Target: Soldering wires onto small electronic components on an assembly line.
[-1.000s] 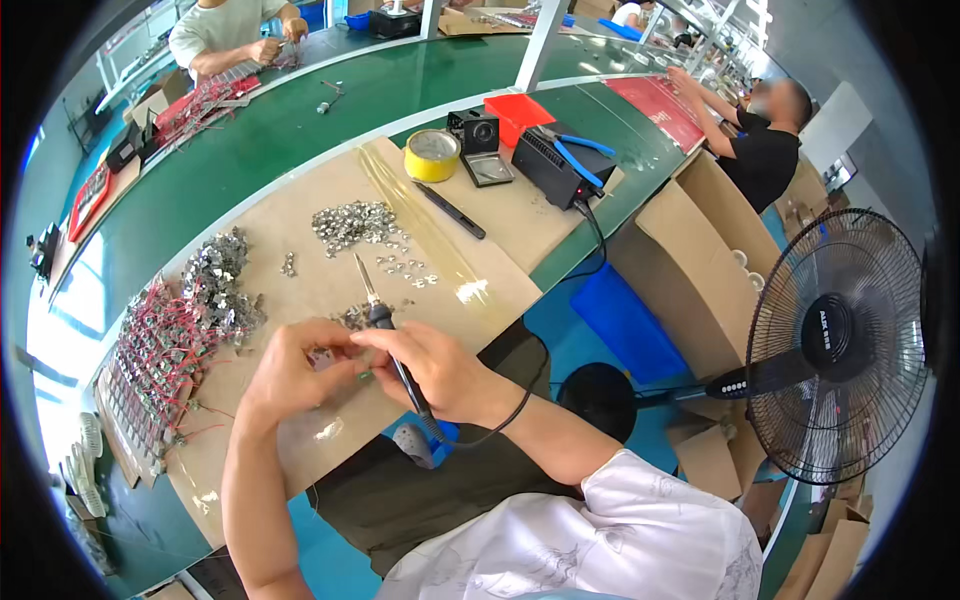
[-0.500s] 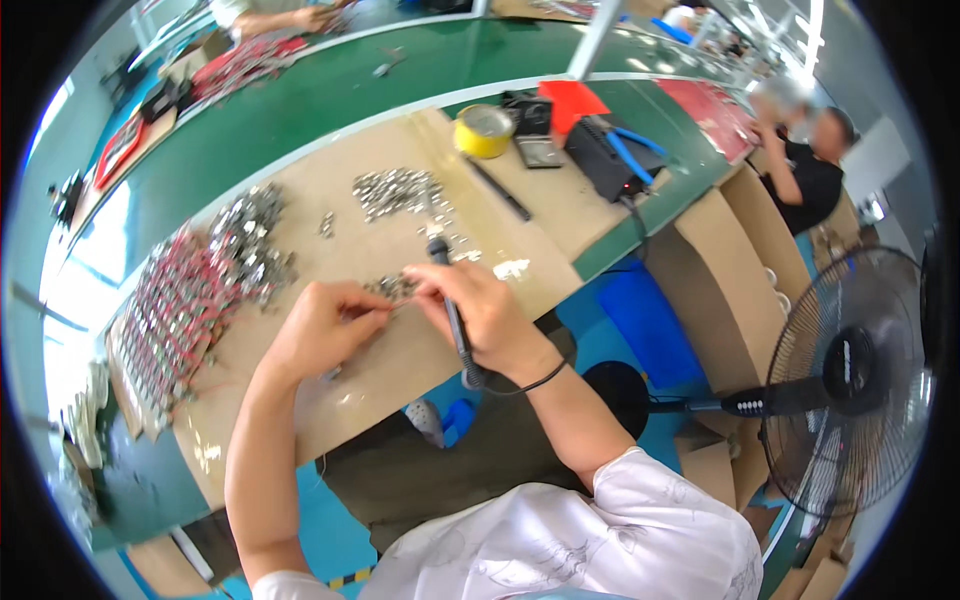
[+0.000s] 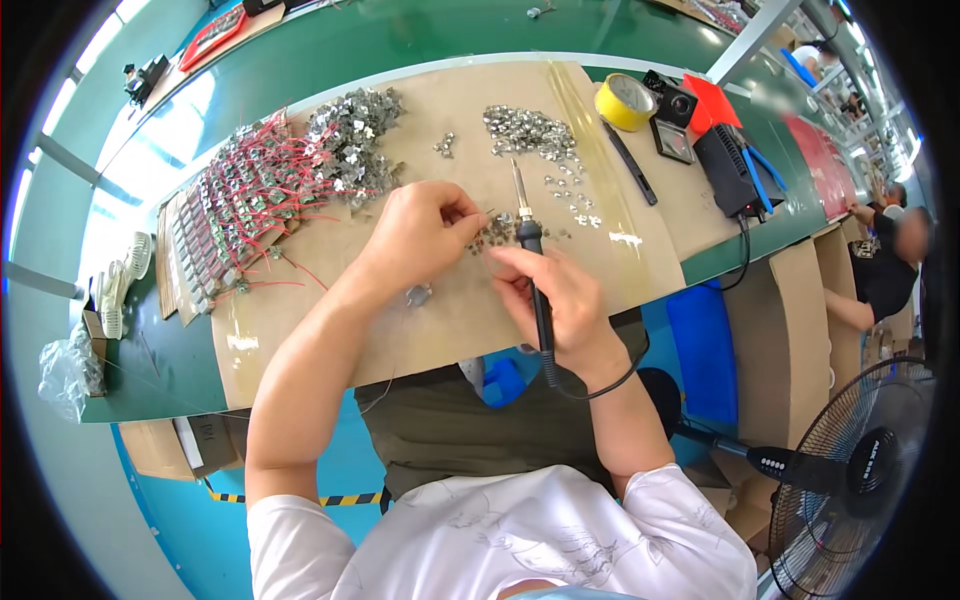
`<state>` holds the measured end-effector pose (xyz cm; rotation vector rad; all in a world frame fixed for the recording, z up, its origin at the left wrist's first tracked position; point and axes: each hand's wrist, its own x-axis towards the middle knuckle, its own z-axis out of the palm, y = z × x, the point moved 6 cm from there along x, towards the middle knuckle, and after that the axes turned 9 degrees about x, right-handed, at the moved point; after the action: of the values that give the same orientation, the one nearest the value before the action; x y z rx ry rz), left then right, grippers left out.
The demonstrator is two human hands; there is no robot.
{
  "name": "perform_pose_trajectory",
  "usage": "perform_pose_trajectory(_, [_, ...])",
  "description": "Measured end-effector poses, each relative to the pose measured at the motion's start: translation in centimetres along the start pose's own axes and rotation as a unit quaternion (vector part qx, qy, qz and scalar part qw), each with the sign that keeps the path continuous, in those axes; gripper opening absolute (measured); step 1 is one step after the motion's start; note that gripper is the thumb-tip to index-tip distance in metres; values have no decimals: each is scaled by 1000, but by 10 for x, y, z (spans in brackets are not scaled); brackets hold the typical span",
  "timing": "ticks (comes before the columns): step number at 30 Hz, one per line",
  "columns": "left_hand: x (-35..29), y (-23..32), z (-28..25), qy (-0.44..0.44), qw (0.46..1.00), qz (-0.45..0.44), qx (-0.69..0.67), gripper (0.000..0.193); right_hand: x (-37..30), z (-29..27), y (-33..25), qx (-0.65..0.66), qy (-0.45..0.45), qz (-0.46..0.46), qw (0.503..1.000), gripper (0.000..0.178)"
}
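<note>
Step in hand looks like picking at the dark metal bits (image 3: 494,234) on the cardboard sheet (image 3: 450,325) between the hands: L hand (image 3: 425,232) has thumb & index pressed tog. at pile's edge (can't tell if pinching one), R hand (image 3: 565,300) has fingers curled round a soldering iron (image 3: 530,237), tip away from body. Next move prob. calls for a sure pinch, tip kept clear of fingers. Green bench (image 3: 340,45) underneath, w/ red-wired parts (image 3: 255,180) to L, yellow tape roll (image 3: 612,105) beyond; pedestal fan (image 3: 872,460) & co-worker (image 3: 885,265) far R.

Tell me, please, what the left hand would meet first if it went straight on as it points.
The left hand would probably meet the small pile of metal parts, though the hand's height is unclear.
</note>
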<state>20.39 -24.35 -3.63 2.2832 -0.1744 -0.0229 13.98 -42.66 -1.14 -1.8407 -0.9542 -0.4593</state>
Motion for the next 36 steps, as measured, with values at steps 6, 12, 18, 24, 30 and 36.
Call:
perform_pose_trajectory(6, [-5,18,4,51,985,90,137,11,-5,-37,35,105,32,162,981,38])
perform_pose_trajectory(12, [-4,20,8,59,975,98,189,12,-14,-49,51,144,99,168,970,27])
perform_pose_trajectory(18, [-3,20,9,65,973,97,199,12,-8,-47,52,108,75,147,980,18])
perform_pose_trajectory(24, [-2,20,10,72,972,103,198,12,-4,-46,49,99,58,132,985,18])
perform_pose_trajectory(30, [-2,19,10,71,974,95,191,13,-5,-45,50,95,56,130,985,18])
perform_pose_trajectory(36, [-2,21,11,71,974,86,199,14,-5,-46,52,100,56,132,985,18])
